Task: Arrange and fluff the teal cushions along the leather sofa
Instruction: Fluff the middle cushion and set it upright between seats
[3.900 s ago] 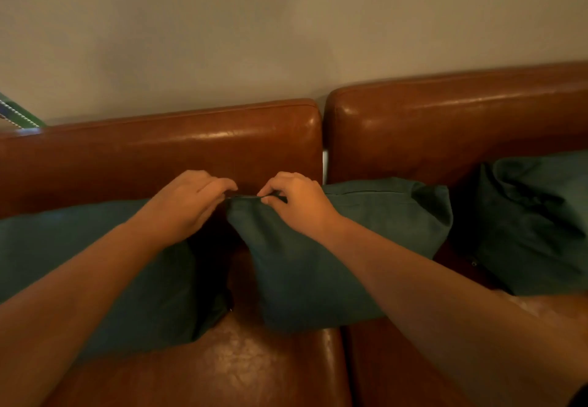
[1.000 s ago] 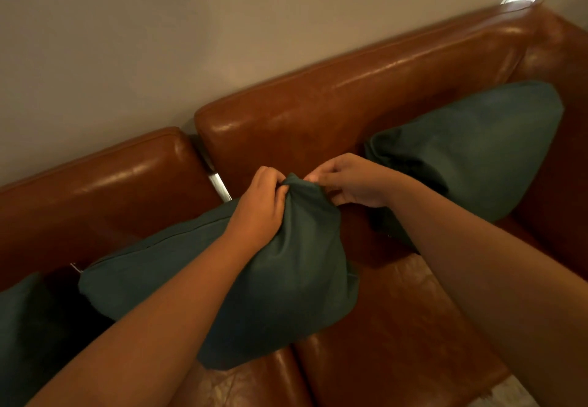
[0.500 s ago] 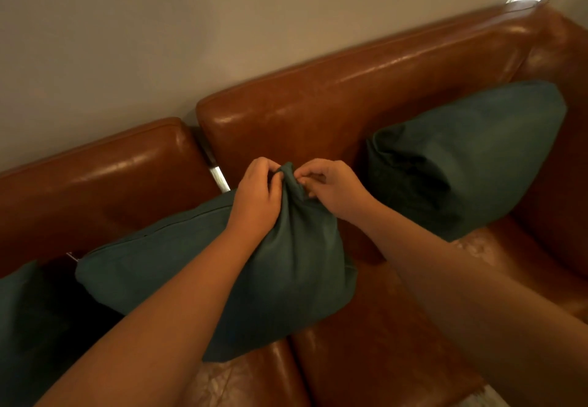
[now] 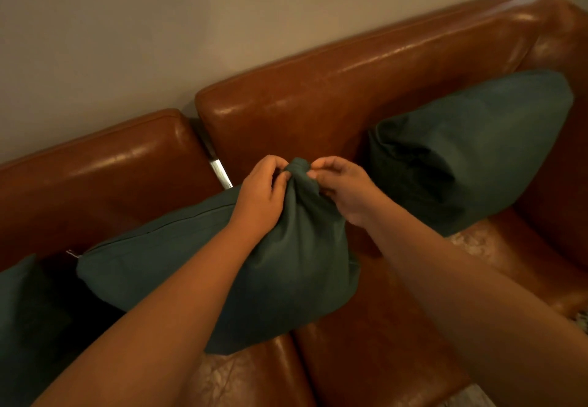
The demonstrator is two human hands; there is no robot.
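A teal middle cushion (image 4: 286, 273) leans against the brown leather sofa back (image 4: 318, 107), straddling the gap between two seats. My left hand (image 4: 261, 193) grips its upper right corner from the left. My right hand (image 4: 343, 190) pinches the same corner from the right, so the fabric bunches into a peak between them. A second teal cushion (image 4: 471, 148) rests in the right corner of the sofa. A third teal cushion (image 4: 28, 320) shows partly at the lower left edge.
The sofa's right armrest (image 4: 566, 40) closes off the far right. A pale wall (image 4: 159, 24) rises behind the backrest. A narrow gap with a metal strip (image 4: 218, 164) separates the two back sections. Worn seat leather (image 4: 381, 343) lies between the cushions.
My right hand came in from the right to pinch the corner close to my left hand, and the corner is bunched higher. Since 3.9 s ago the view has shifted to the cushion's right end.
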